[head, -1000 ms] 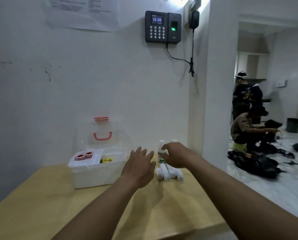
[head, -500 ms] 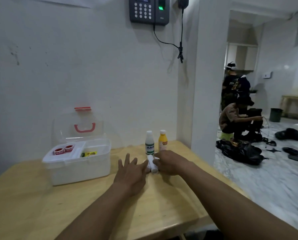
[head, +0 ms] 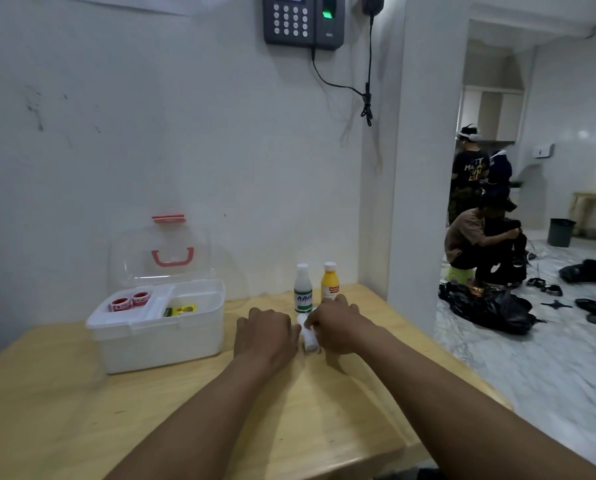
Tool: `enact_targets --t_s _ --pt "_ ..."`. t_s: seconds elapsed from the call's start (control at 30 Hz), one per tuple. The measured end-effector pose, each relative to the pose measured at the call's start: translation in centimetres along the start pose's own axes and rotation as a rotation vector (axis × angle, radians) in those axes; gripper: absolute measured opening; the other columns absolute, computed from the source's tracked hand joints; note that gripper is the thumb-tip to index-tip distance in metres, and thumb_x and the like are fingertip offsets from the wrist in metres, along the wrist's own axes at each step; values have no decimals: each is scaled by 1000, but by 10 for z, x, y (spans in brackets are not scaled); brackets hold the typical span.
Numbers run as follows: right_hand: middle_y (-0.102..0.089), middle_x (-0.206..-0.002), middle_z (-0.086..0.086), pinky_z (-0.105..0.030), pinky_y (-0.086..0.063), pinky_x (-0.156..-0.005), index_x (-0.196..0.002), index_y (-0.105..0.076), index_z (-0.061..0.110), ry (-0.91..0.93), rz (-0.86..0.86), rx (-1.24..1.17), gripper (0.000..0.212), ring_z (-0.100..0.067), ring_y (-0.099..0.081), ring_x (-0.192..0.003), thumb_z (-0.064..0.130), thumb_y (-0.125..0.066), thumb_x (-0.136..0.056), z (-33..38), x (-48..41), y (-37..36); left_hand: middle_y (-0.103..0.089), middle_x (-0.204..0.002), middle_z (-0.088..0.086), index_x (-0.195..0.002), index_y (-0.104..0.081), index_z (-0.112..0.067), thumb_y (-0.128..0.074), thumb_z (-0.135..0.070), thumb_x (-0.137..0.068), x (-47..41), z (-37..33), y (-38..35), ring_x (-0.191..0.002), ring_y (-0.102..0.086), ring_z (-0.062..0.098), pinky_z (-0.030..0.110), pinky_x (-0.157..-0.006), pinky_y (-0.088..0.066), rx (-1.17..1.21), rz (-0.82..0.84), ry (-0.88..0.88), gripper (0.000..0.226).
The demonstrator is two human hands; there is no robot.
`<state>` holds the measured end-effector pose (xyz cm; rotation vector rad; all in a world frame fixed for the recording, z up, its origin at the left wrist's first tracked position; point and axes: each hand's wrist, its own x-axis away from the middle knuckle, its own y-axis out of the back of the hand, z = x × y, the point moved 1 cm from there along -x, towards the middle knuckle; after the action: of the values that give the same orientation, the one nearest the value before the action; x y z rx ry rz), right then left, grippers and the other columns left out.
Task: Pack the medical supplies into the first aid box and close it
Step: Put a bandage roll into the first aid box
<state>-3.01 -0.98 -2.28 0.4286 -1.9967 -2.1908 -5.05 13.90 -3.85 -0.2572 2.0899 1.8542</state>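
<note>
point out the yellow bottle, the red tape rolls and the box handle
yellow bottle [head: 329, 282], head view, on its yellow body
red tape rolls [head: 130, 301], head view, between the two rolls' rims
box handle [head: 172, 257], head view, on the red grip

White wall [head: 123, 133], wooden table [head: 64, 410], marble floor [head: 549, 358], doorway.

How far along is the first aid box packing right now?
Partly done. The open box already holds two red tape rolls in its tray and a yellow packet. In hand: the left hand and right hand are gathering white rolls on the table. Left: those rolls, the white bottle, the yellow bottle, then shutting the lid.
</note>
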Motion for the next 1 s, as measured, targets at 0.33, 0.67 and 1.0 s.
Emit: enact_targets --t_s 0.33,0.67,1.0 --pt "-61 -102 -10 -34 -38 -75 -112 -68 13 -57 4 -72 28 -27 -50 -93 22 -48 -95 12 -12 10 -68 -109 2 -107 -66 -22 -54 -43 -91 -11 1 -3 -104 -61 26 34 -80 -40 106 20 213 29" --pt "-63 -85 -7 -32 -50 -66 -98 -67 5 -63 89 -44 25 -21 -60 -79 28 -63 -90 25 -22 8 -70 -86 7 -72 -56 -17 -64 -45 -77 -16 10 -9 -77 -65 27 28 -51 -33 307 89 386 30" --pt "-64 -91 -6 -30 -48 -62 -102 -56 11 -156 8 -211 20 -21 -63 -81 28 -57 -91 28 -17 16 -67 -80 10 -69 -52 -14 -59 -46 -86 -10 13 2 -61 -51 23 28 -47 -29 396 6 436 36"
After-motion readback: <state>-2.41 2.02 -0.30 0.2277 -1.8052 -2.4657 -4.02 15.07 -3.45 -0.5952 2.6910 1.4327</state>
